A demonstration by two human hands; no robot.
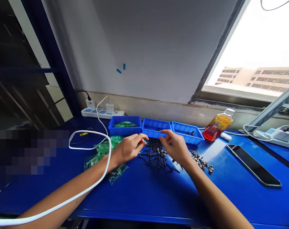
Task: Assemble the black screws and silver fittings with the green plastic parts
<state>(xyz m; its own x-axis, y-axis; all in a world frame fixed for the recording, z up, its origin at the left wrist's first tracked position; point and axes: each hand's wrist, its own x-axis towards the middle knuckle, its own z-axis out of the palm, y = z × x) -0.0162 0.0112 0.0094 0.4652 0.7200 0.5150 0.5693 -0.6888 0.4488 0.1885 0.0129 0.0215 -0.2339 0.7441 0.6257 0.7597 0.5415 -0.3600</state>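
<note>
A heap of dark screws [156, 154] lies on the blue table [146, 194] in front of three blue trays. My left hand [128, 148] rests at the heap's left edge, fingers curled and pinched together over something too small to name. My right hand [175, 146] hovers over the heap's right side, fingers bent in a pinch near the middle tray [156, 127]. Under my left hand lie small green plastic bags [101, 154]. A smaller cluster of silver screws [202, 163] sits to the right of my right wrist.
The left tray [125, 125] holds green bags; the right tray [188, 132] holds a few screws. A white cable [87, 140] loops over my left arm. A power strip [102, 112], an orange bottle [217, 127] and a phone [254, 165] are nearby.
</note>
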